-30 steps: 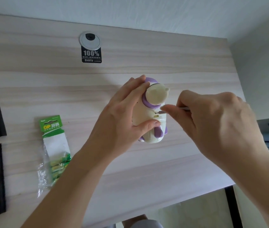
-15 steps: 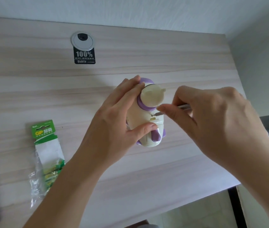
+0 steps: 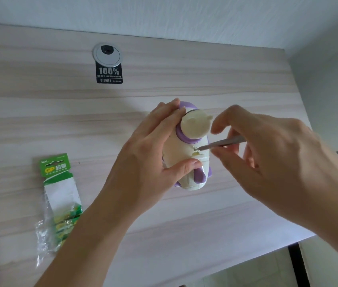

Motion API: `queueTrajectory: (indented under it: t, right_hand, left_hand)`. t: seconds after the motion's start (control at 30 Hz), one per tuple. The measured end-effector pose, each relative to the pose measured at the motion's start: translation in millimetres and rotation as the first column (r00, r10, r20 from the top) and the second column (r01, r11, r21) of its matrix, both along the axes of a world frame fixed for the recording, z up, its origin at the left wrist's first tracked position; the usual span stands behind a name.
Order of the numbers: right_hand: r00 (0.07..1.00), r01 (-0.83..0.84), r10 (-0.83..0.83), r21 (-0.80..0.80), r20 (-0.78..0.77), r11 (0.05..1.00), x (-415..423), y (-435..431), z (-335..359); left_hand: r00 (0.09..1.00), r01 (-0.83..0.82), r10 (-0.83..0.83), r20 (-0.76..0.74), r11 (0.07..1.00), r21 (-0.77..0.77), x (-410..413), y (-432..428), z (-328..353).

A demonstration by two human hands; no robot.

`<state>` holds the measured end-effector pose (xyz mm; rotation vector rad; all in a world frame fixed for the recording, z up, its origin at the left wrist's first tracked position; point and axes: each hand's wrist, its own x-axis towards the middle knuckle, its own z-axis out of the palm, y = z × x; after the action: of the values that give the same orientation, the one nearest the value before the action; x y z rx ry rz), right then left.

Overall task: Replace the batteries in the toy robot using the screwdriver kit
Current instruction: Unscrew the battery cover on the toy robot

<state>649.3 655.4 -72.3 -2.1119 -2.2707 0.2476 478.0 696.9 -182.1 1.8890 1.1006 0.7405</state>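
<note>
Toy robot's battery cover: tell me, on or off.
On: battery cover closes the toy robot's back; the screwdriver tip is at its screw.

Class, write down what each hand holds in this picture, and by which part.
The left hand grips the toy robot around its body. The right hand holds the screwdriver by its rear end, with the tip against the robot.

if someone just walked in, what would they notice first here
The cream and purple toy robot stands out in the middle of the desk, held by the left hand. From its right, the right hand pinches a thin metal screwdriver whose tip touches the toy's body. A green battery pack lies on the desk's left.
</note>
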Motion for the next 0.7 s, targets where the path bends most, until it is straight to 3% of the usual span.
queueTrajectory:
  t: [0.23, 0.43, 0.63, 0.7]
  right_hand:
    - [0.993, 0.024, -0.043, 0.172, 0.107, 0.985, -1.4, -1.9, -10.3]
    - [1.000, 0.023, -0.022, 0.047, -0.009, 0.999, -5.0, -4.9, -2.4]
    - [0.991, 0.098, -0.109, 0.135, 0.082, 0.986, 0.3, -6.8, -9.2]
    - [0.991, 0.120, -0.126, 0.112, 0.048, 0.986, 2.0, -6.6, -10.3]
  left_hand:
    - [1.000, -0.006, 0.006, 0.016, 1.000, -0.007, -0.6, 0.2, -1.4]
    - [1.000, -0.010, 0.010, 0.022, 1.000, -0.014, -0.5, -0.2, 0.1]
    - [0.999, -0.005, 0.006, 0.032, 1.000, -0.022, 0.0, -0.3, -1.7]
    - [0.999, -0.006, 0.007, 0.033, 1.000, -0.024, -0.1, -0.2, -1.9]
